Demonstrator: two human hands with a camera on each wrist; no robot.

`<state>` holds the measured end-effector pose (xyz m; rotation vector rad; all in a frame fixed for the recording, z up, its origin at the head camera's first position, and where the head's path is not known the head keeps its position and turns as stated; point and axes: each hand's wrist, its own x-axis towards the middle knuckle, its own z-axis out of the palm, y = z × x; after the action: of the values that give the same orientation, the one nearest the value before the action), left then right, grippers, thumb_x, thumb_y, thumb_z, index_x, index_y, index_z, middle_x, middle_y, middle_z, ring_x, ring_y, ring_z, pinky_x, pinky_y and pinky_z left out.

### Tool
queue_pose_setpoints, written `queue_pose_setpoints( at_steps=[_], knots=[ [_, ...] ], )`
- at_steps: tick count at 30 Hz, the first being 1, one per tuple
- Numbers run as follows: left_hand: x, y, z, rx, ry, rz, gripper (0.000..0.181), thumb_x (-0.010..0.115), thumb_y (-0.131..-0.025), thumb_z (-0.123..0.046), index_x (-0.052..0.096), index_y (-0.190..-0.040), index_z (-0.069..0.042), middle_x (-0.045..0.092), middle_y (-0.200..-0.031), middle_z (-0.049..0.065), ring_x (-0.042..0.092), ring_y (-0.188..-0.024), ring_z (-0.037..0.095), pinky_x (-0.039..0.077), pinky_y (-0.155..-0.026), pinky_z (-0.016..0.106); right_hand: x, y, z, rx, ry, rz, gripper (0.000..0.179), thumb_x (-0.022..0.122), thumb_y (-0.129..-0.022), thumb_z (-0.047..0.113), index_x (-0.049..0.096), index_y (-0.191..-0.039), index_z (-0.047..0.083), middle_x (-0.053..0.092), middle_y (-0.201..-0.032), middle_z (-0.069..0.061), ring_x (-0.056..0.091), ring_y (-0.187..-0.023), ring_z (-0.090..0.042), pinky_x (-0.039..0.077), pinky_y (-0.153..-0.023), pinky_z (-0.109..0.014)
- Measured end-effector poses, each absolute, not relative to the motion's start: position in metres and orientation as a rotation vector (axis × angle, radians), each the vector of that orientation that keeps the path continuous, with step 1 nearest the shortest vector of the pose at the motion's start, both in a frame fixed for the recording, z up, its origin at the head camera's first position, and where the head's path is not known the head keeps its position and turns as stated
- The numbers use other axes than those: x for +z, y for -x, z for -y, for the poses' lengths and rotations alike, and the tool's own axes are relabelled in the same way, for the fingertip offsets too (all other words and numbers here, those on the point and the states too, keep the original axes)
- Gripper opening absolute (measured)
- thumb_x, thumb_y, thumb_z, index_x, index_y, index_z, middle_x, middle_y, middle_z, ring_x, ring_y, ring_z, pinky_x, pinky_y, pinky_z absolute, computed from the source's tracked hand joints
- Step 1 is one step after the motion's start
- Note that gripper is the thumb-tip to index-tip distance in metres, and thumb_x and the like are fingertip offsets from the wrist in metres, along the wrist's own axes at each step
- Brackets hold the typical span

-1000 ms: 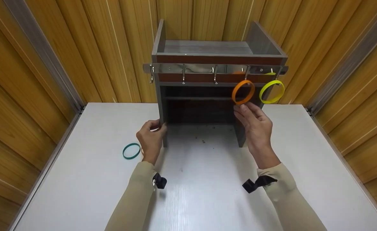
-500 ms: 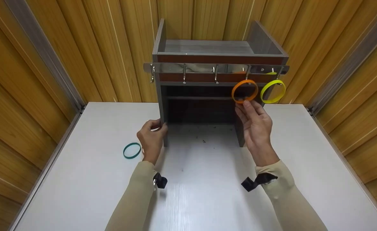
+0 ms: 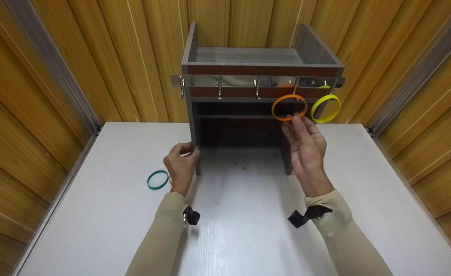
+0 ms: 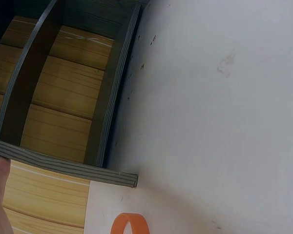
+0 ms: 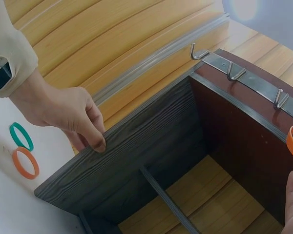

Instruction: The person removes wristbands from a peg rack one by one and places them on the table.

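My left hand (image 3: 181, 165) grips the front edge of the left side panel of a grey shelf unit (image 3: 193, 126). With thumb and fingers, my right hand (image 3: 308, 153) pinches the lower edge of an orange wristband (image 3: 274, 110). The band's top is at the fourth hook of a metal hook rail (image 3: 237, 81); whether it is looped over the hook I cannot tell. A yellow wristband (image 3: 324, 120) hangs from the rightmost hook. Beside my left hand, a teal wristband (image 3: 156, 188) lies on the table, next to another orange wristband (image 4: 141, 224), mostly hidden in the head view.
The shelf unit stands on a white table (image 3: 241, 230) against wood-patterned walls (image 3: 133, 57). Small dark specks lie on the tabletop under the unit. The other three hooks on the left of the rail hold nothing. A black camera mount sits on each wrist.
The pinched orange wristband has swung slightly left and turned to face the front more, and my right fingertips have risen a little. My left hand stays on the panel.
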<state>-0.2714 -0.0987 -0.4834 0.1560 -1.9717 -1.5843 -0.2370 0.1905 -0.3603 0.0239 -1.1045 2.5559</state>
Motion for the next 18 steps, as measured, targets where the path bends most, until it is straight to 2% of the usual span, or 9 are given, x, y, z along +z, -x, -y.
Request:
queue_pose_setpoints(
  at_steps=[18],
  knots=[
    [-0.483, 0.271, 0.099, -1.569, -0.142, 1.965, 0.015, 0.086, -0.086, -0.006, 0.080, -0.099, -0.007, 0.077, -0.098, 0.003, 0.073, -0.092, 0.017, 0.063, -0.077, 0.028, -0.349, 0.232, -0.195, 2.510, -0.078, 1.099, 0.040, 0.081, -0.094, 0.007, 0.065, -0.128, -0.007, 0.074, -0.120, -0.019, 0.077, -0.101, -0.027, 0.056, -0.100, -0.039]
  ],
)
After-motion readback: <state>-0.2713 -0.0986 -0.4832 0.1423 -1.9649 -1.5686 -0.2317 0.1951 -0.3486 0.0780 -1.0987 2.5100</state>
